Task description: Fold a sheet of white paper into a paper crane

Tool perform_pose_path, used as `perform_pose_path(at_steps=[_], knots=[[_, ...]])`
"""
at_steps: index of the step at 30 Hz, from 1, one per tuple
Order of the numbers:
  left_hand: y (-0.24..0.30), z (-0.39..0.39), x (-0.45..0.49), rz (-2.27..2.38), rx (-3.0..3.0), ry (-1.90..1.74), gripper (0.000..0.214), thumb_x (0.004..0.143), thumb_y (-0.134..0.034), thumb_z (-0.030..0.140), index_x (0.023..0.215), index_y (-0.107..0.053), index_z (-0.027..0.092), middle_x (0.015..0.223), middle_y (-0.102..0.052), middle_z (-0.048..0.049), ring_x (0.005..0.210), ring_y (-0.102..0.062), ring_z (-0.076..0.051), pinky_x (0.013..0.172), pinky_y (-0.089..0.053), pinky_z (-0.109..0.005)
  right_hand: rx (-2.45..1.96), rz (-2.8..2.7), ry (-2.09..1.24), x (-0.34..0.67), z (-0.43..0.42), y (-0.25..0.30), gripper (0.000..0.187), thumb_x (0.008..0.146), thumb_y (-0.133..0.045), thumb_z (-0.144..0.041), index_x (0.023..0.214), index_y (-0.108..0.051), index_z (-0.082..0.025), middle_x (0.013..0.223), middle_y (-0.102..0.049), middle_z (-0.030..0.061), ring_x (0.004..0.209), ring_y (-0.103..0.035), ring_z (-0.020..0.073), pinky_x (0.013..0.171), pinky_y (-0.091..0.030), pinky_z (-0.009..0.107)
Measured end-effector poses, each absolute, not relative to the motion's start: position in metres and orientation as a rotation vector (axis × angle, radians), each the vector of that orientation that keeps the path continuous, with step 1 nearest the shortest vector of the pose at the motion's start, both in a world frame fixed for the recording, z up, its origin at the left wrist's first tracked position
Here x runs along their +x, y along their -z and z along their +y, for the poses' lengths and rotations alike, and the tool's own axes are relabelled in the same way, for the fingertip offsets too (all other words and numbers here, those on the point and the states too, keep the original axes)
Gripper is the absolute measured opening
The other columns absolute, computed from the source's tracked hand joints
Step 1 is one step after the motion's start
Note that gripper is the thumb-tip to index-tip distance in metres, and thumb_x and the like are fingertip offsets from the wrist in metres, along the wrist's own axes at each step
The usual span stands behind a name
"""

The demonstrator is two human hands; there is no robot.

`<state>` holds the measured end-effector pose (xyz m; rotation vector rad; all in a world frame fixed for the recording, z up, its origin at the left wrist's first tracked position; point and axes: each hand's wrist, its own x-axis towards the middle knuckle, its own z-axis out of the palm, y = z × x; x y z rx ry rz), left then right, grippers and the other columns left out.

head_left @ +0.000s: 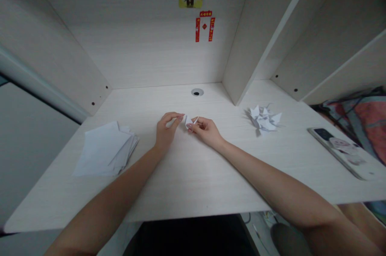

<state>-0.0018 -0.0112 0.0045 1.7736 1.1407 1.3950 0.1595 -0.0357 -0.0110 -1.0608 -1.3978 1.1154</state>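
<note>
Between my two hands, above the middle of the desk, is a small folded white paper figure (188, 121) with pointed ends, like an origami crane. My left hand (167, 125) pinches one tip of it between thumb and forefinger. From the other side my right hand (206, 129) grips its body, thumb in front and fingers curled behind. A thin paper point sticks up beside the right fingers. Parts of the figure are hidden by the fingertips.
A stack of white paper sheets (104, 149) lies on the left of the desk (193, 183). Several folded paper figures (264, 119) sit in a heap at right. Beyond them are a phone (340, 151) and an upright partition (256, 38). A cable hole (197, 92) is at the back.
</note>
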Motion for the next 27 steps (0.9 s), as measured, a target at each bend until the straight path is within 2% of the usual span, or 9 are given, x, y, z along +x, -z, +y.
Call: perform_pose_path(at_steps=[6,16,23,27], knots=[[-0.003,-0.010,0.001,1.078,1.660,-1.348,0.010,0.075,-0.059,0.026,0.083,-0.063,0.021,0.090,-0.063,-0.0021,0.089,-0.058,-0.016,0.083,-0.043,-0.030,-1.060,-1.435,-1.119,0.159,-0.036,0.012,0.029,0.074,-0.064,-0.045,0.076,-0.061,-0.017,0.063,-0.064,0.0015,0.054,-0.052,0.0110,0.053,-0.040,0.023],[-0.013,-0.013,0.006,0.969,1.509,-1.137,0.007,0.072,-0.058,0.026,0.074,-0.059,0.020,0.072,-0.059,0.0016,0.068,-0.054,-0.012,0.067,-0.043,-0.025,-1.055,-1.491,-1.111,0.159,-0.040,0.009,0.029,0.076,-0.061,-0.045,0.075,-0.062,-0.016,0.067,-0.066,0.0033,0.057,-0.056,0.0118,0.055,-0.042,0.023],[-0.010,-0.012,0.004,0.993,1.477,-1.163,0.008,0.069,-0.060,0.027,0.068,-0.060,0.019,0.070,-0.059,0.0015,0.069,-0.054,-0.012,0.069,-0.043,-0.025,-1.063,-1.394,-1.205,0.157,-0.038,0.014,0.033,0.061,-0.073,-0.046,0.068,-0.063,-0.015,0.062,-0.065,0.0026,0.053,-0.057,0.0116,0.052,-0.043,0.023],[-0.006,-0.012,0.005,1.017,1.454,-1.174,0.008,0.067,-0.061,0.028,0.067,-0.060,0.020,0.070,-0.060,0.0012,0.069,-0.054,-0.013,0.071,-0.043,-0.027,-1.108,-1.342,-1.226,0.157,-0.038,0.013,0.032,0.060,-0.075,-0.045,0.062,-0.062,-0.015,0.060,-0.066,0.0041,0.054,-0.060,0.0138,0.054,-0.044,0.025]])
